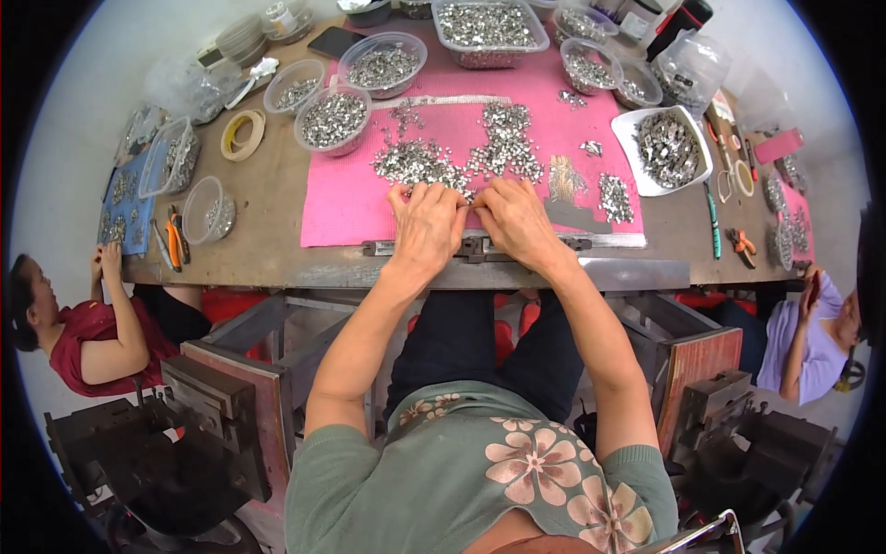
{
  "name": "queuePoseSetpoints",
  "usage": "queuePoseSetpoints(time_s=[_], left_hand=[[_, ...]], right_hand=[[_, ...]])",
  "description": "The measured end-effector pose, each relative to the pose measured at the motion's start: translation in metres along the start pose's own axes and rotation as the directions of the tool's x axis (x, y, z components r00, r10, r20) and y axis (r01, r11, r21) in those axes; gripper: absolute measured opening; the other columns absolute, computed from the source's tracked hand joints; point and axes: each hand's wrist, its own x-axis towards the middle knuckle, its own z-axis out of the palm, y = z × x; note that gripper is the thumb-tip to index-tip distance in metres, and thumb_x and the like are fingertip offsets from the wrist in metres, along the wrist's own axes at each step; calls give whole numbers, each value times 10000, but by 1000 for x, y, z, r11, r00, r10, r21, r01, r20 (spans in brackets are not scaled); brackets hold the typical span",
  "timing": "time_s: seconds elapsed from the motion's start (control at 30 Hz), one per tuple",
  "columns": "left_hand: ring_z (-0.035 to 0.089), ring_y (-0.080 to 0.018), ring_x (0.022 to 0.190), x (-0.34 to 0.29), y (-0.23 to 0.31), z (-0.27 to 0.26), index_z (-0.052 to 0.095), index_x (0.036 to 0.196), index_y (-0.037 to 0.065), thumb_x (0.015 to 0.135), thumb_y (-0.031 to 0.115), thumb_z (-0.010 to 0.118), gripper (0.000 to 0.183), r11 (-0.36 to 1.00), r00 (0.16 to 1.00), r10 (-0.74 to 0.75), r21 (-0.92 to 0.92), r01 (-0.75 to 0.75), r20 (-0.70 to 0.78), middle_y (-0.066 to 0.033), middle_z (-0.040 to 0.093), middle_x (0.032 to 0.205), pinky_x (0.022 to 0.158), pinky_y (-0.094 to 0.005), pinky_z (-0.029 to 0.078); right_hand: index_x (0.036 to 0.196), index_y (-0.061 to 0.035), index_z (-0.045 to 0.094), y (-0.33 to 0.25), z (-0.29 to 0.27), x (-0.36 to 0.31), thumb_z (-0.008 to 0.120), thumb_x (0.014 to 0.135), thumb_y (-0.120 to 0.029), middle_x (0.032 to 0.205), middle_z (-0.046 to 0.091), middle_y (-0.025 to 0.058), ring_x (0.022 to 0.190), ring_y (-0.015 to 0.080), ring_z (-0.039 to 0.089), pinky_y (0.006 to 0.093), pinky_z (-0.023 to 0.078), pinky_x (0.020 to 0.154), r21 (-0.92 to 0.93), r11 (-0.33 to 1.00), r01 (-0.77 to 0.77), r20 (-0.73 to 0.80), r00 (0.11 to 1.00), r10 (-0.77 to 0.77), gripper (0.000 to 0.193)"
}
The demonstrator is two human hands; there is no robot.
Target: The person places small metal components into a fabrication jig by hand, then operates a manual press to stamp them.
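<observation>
My left hand (428,222) and my right hand (518,220) meet at the front edge of a pink mat (332,198). Each has its fingers curled into a pinch, and the fingertips almost touch. What they pinch is too small or hidden to name. Just below the fingertips sits a dark metal fixture (474,247) on a rail along the table edge. Right beyond my knuckles lie two heaps of small shiny metal pieces, a left heap (420,164) and a right heap (506,138). A smaller pile (616,198) lies to the right of my right hand.
Clear tubs of metal pieces, such as a round tub (334,120) and a large rectangular tub (489,32), stand beyond the heaps. A white dish (700,175) is at right, a tape roll (243,135) and orange-handled pliers (173,231) at left. Co-workers sit on both sides.
</observation>
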Motion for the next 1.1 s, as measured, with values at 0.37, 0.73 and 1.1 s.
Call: queuePoseSetpoints(time_s=[0.37,0.73,1.1], left_hand=[[560,-234,909,-11,4,-10,630,922,109,884,79,674,65,981,997,-34,-187,46,67,-21,595,902,922,-461,318],[579,-241,913,-22,29,0,613,931,68,855,79,718,130,955,985,169,-242,-170,-27,-52,580,908,920,-436,368],[625,-228,843,-17,8,-7,704,961,90,904,115,714,63,992,992,-6,-124,-10,-128,-38,669,856,926,-422,375]], right_hand=[[956,-32,631,-7,-37,-34,647,915,-30,869,581,85,791,255,563,364,393,786,193,974,-120,27,993,117,44],[932,-30,583,-20,-30,-48,700,826,-5,965,587,101,878,299,565,414,433,791,65,998,-10,-67,998,14,160],[970,-25,649,-18,-31,-43,710,826,-26,957,601,103,911,295,592,421,448,848,43,998,49,-83,996,-45,157]])
